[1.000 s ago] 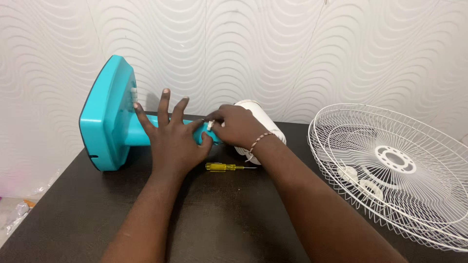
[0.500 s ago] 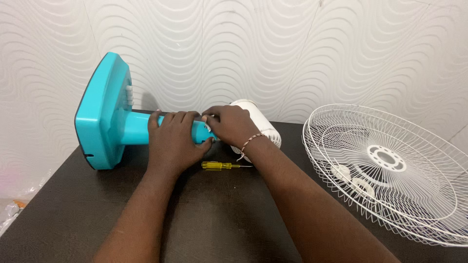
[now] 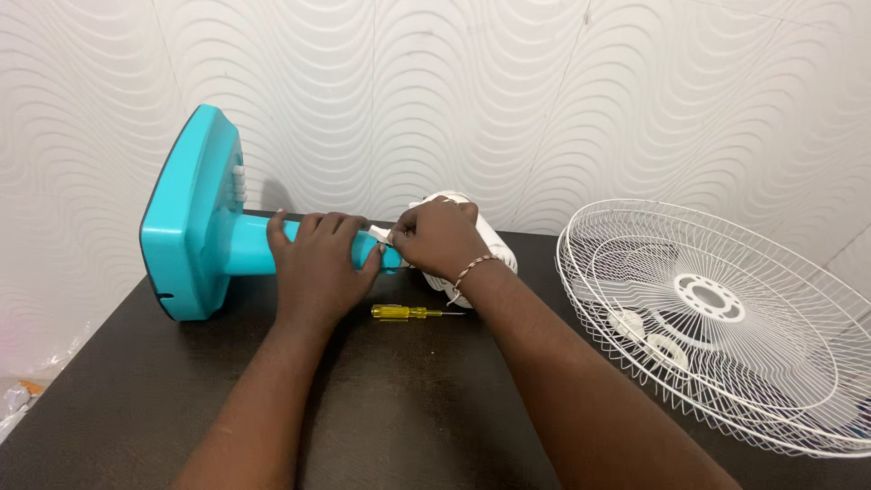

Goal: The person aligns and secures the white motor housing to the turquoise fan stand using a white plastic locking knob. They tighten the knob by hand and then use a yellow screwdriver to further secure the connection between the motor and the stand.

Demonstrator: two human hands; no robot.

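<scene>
Two hands on the turquoise plastic fan stand [image 3: 238,243], lying sideways at centre left. Left hand [image 3: 318,268] wraps its neck; right hand [image 3: 440,238] pinches a small white fitting [image 3: 379,235] at the joint. Best: steady neck, pull straight. Yellow-handled screwdriver [image 3: 410,312] lies just below.

A white wall [image 3: 544,91] with a raised pattern of wavy, rippling lines fills the whole background, lit evenly and brightly. In front of it stands a dark brown table [image 3: 408,408] with a faint wood grain, its far edge set just beside the wall. Past the table's left edge, crumpled clear plastic [image 3: 14,399] lies lower down.
</scene>
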